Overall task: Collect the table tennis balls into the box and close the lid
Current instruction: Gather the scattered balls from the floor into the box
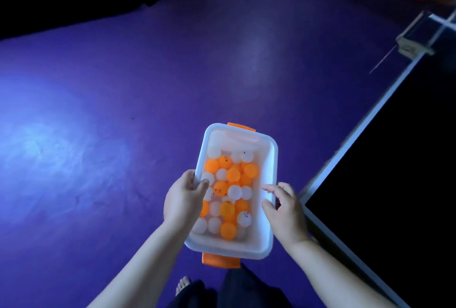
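Observation:
A translucent white plastic box (270, 159) with orange clip handles at both short ends is held above the purple floor, with no lid on it. Several orange and white table tennis balls (228, 189) fill its bottom. My left hand (183, 199) grips the box's left rim, thumb inside the wall. At the right rim my right hand (283, 209) has its fingers spread, fingertips touching or just above the edge. No lid is in view.
The purple floor (123, 110) spreads all around. A dark table tennis table (394, 159) with a pale edge stands to the right, its net post (414, 41) at the far end. My bare foot (182, 285) and dark trousers show below.

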### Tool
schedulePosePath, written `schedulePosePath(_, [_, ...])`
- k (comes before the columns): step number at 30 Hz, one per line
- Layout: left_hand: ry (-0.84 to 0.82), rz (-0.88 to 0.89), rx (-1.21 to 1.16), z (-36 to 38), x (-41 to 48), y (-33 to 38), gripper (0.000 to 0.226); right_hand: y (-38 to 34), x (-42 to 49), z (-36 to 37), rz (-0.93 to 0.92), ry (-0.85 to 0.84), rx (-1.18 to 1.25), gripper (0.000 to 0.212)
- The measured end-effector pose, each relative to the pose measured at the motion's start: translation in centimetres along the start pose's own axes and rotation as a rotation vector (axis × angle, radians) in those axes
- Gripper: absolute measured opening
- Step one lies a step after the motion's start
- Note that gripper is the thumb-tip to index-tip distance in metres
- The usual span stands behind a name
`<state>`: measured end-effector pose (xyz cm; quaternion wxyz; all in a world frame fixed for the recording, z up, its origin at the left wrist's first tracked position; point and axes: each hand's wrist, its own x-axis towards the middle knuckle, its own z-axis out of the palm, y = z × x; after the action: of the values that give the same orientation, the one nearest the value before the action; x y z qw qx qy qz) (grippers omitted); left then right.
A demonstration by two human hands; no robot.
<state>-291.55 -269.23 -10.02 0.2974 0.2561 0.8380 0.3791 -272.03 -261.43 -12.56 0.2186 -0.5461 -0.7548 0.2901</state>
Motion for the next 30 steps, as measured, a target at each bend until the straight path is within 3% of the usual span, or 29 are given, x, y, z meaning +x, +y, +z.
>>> schedulePosePath(8, [-0.16, 0.119, 0.067, 4.6, 12.5, 7.0, 0.036, 1.5, 10.3, 0.4, 0.114, 0.189, -0.016, 0.032])
schedulePosePath(23, [-0.268, 0.158, 0.201, 15.3, 34.5, 24.4, 0.025, 4.1, 36.3, -2.7, 0.196, 0.295, 0.009, 0.032])
schedulePosePath(30, [-0.43, 0.25, 0.251, 21.6, 44.6, 31.5, 0.022, 6.1, 46.2, -3.1, 0.281, 0.419, -0.013, 0.033])
